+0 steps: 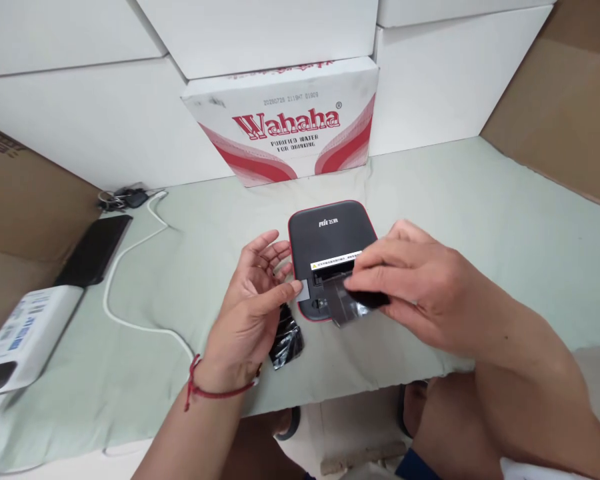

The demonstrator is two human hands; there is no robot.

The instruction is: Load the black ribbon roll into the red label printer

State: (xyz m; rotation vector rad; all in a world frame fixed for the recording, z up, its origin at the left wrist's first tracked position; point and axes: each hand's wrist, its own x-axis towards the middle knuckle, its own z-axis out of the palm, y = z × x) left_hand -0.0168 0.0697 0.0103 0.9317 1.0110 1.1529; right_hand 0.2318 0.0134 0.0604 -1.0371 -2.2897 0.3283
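A black device with a red rim (330, 233) lies on the pale green cloth (455, 233), its open slot facing me. My left hand (253, 307) pinches a small grey card (304, 291) between thumb and forefinger, just left of the device. A crumpled piece of black film (286, 343) lies under that hand. My right hand (410, 280) is closed on a dark, shiny piece of film (347, 303) held over the device's front edge.
A white Wahaha carton (285, 120) stands behind the device among plain white boxes. At the left lie a black phone (96, 248), a white cable (130, 267), keys (123, 197) and a white box (25, 333). Brown cardboard (565, 93) stands at the right.
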